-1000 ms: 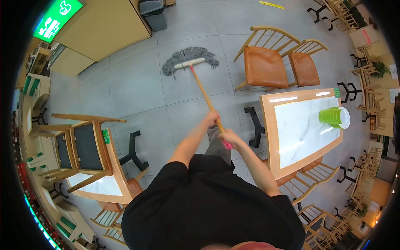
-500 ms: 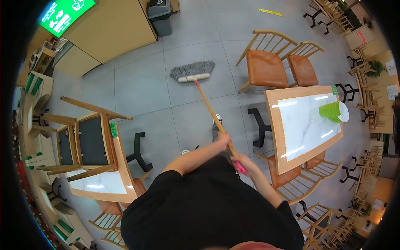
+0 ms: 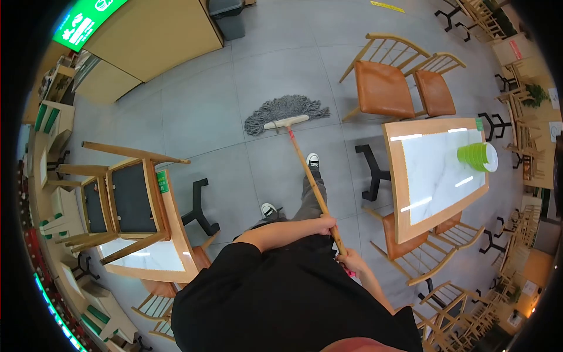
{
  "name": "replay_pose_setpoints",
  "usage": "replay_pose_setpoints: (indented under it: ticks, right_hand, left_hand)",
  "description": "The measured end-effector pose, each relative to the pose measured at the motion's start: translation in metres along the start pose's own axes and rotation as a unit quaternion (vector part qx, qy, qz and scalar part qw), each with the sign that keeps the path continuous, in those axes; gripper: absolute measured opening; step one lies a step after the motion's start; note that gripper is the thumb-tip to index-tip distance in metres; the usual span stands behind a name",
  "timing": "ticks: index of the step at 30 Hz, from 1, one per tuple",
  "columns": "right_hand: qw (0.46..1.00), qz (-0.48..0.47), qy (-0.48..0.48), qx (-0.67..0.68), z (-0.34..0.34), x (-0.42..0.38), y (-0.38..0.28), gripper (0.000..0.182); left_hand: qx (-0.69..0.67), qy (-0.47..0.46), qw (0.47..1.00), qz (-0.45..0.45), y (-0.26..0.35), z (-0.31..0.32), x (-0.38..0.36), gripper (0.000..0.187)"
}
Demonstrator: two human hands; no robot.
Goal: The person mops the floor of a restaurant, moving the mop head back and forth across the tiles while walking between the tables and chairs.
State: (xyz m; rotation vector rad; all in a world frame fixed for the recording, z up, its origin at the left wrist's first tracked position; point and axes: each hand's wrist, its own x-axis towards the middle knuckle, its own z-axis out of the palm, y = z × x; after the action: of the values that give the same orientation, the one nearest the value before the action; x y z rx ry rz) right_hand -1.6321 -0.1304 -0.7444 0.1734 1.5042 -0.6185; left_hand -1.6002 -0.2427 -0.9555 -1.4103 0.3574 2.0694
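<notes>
Both of my hands grip the wooden handle of a mop (image 3: 315, 186). My left hand (image 3: 326, 224) is closed around the shaft in front of my body. Lower down, near the pink end of the handle, my right hand (image 3: 350, 261) is wrapped around it. Ahead of my feet, the grey string mop head (image 3: 286, 110) lies on the tiled floor with its strands fanned out beyond a pale bar. A pink piece joins this bar to the shaft.
To the right stands a marble-topped table (image 3: 389, 176) bearing stacked green cups (image 3: 472, 156), with brown-seated chairs (image 3: 384, 88) around it. Upturned chairs (image 3: 136, 196) rest on the left table (image 3: 186, 258). A counter (image 3: 158, 41) and grey bin (image 3: 227, 20) are farther ahead.
The mop head has moved right and slightly closer to me, and its strands have spread wider. Both hands have drawn back toward my body. My shoes show more fully.
</notes>
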Motion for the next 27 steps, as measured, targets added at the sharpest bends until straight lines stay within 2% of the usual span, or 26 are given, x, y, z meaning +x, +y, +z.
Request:
replay_pose_setpoints:
  ticks: [5,8,10,12,14,16,17,18,21,24,26,27]
  right_hand:
    - [0.999,-0.02,-0.012,-0.039,-0.027,0.037,-0.053,0.01]
    - [0.997,-0.022,-0.039,-0.06,-0.046,0.065,-0.12,0.014]
    - [0.996,-0.058,-0.062,-0.039,-0.049,0.092,-0.174,0.02]
    - [0.994,-0.071,-0.076,-0.046,-0.037,0.114,-0.232,0.024]
    - [0.992,-0.079,-0.099,0.021,-0.017,0.161,-0.264,0.023]
    - [0.981,-0.081,-0.162,0.067,0.008,0.195,-0.291,0.022]
    - [0.983,-0.1,-0.137,0.074,0.028,0.202,-0.302,0.023]
    - [0.983,-0.118,-0.113,0.081,0.044,0.206,-0.307,0.023]
    - [0.979,-0.13,-0.131,0.09,0.068,0.216,-0.299,0.025]
    - [0.981,-0.097,-0.12,0.114,0.055,0.178,-0.261,0.024]
    - [0.974,-0.088,-0.165,0.129,0.017,0.171,-0.225,0.022]
    - [0.971,-0.076,-0.161,0.157,-0.001,0.149,-0.212,0.021]
  left_hand:
    - [-0.025,-0.035,0.998,0.048,0.07,-0.001,-0.003,0.005]
    - [-0.052,-0.032,0.987,0.148,0.135,0.001,-0.016,0.013]
    - [-0.06,0.007,0.974,0.216,0.187,-0.006,-0.019,0.019]
    - [-0.113,0.038,0.946,0.303,0.238,-0.03,-0.002,0.022]
    - [-0.094,0.067,0.927,0.356,0.281,-0.061,-0.015,0.022]
    - [-0.148,0.115,0.908,0.375,0.31,-0.082,-0.037,0.022]
    - [-0.113,0.121,0.91,0.381,0.323,-0.105,-0.027,0.022]
    - [-0.078,0.126,0.911,0.385,0.33,-0.128,-0.014,0.022]
    - [-0.149,0.056,0.924,0.348,0.329,-0.155,-0.031,0.023]
    - [-0.017,0.185,0.911,0.368,0.277,-0.111,-0.046,0.022]
    - [0.009,0.202,0.904,0.375,0.24,-0.072,-0.039,0.021]
    - [-0.025,0.138,0.922,0.361,0.224,-0.053,-0.03,0.018]
